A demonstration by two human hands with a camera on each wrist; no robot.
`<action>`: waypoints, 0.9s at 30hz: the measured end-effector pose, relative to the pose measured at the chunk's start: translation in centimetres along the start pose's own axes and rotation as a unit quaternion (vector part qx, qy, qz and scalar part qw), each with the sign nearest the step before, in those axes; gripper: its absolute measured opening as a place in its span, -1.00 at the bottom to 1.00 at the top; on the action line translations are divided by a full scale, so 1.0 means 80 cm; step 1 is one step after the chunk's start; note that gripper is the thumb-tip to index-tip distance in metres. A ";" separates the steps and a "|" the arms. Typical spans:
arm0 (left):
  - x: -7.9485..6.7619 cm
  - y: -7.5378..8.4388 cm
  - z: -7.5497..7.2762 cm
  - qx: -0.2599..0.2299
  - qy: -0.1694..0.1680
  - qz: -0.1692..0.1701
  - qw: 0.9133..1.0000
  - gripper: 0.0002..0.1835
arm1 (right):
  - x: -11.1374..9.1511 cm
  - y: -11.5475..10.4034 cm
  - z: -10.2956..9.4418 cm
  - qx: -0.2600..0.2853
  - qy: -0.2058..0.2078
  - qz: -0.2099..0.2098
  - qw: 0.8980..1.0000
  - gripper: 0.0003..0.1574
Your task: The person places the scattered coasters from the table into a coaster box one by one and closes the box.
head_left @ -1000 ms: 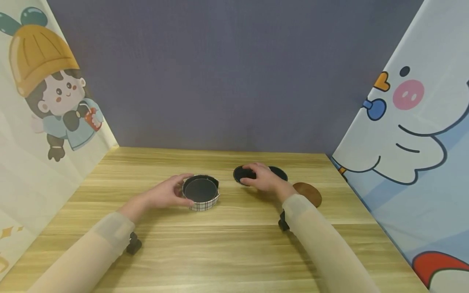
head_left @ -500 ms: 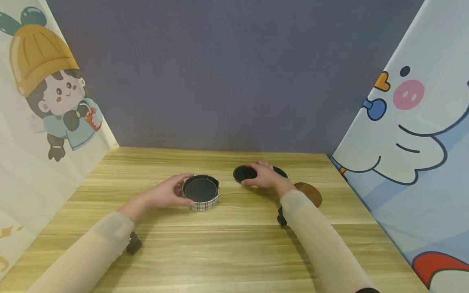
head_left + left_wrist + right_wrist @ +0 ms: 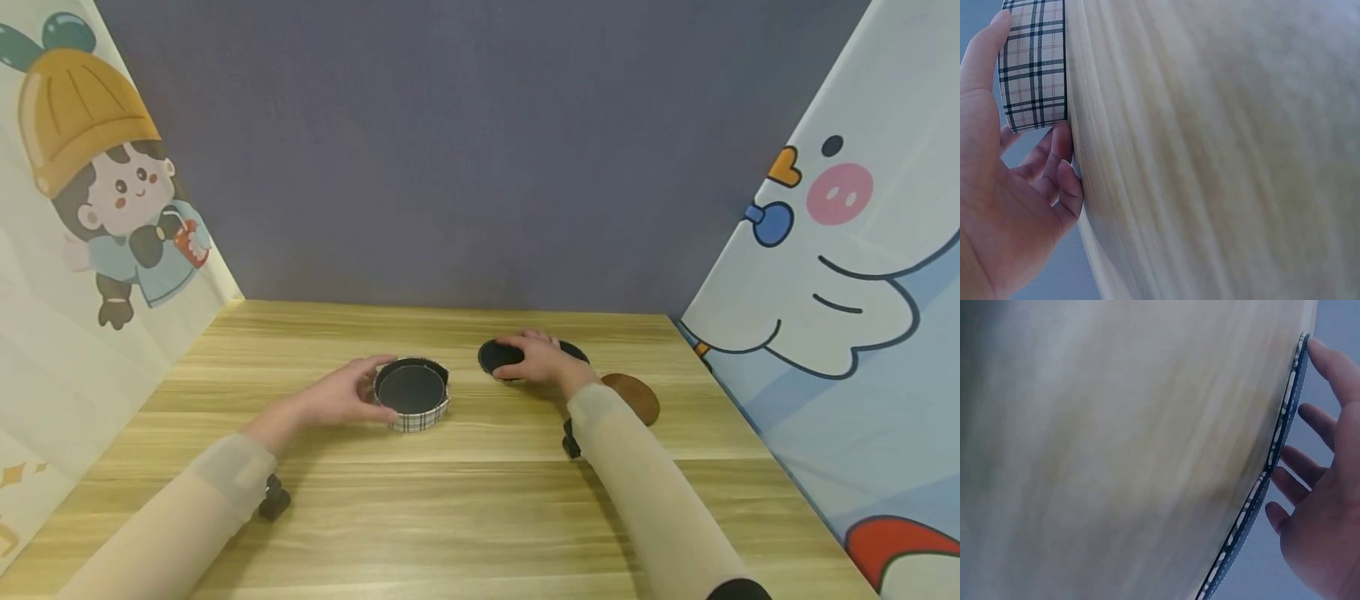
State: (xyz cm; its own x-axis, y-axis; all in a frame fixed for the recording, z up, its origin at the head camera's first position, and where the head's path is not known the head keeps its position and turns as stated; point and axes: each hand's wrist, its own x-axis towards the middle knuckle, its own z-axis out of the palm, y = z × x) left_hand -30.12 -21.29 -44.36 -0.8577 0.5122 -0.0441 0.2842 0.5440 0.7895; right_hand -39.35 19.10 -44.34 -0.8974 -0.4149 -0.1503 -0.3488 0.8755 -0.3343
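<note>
My left hand grips the side of a round, low plaid coaster holder, thumb on the near wall and fingers round the back. The left wrist view shows its checked wall close over the tabletop. A black round coaster fills the holder. My right hand spans another black coaster, thumb at its near edge, the other fingers partly hidden behind the hand. In the right wrist view its thin stitched edge lies low, with the fingertips right along it.
A further black coaster lies just right of the right hand, partly hidden by it. Behind the right wrist is a brown disc. The wooden table ends at a dark back panel, with printed cartoon sheets at both sides.
My right thumb has shifted to the near edge of the coaster and the right forearm has moved slightly left. The left hand and the holder have stayed put.
</note>
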 end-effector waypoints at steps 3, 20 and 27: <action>0.002 0.000 0.001 0.007 0.004 0.003 1.000 0.21 | -0.001 -0.001 -0.002 -0.001 -0.005 0.002 1.000 0.02; 0.001 0.002 0.003 0.004 0.007 0.008 1.000 0.21 | -0.022 -0.026 -0.004 -0.004 -0.028 -0.024 0.999 0.01; 0.002 0.002 0.004 0.000 0.006 0.006 1.000 0.21 | -0.046 -0.033 0.001 -0.020 -0.039 -0.047 0.998 0.00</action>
State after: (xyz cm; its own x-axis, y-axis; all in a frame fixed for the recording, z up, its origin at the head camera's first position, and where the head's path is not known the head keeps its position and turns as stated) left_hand -30.07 -20.95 -44.44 -0.8588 0.5115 -0.0273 0.2948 0.5371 0.7903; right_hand -35.15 18.30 -43.00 -0.8367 -0.5125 -0.1931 -0.4421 0.8402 -0.3140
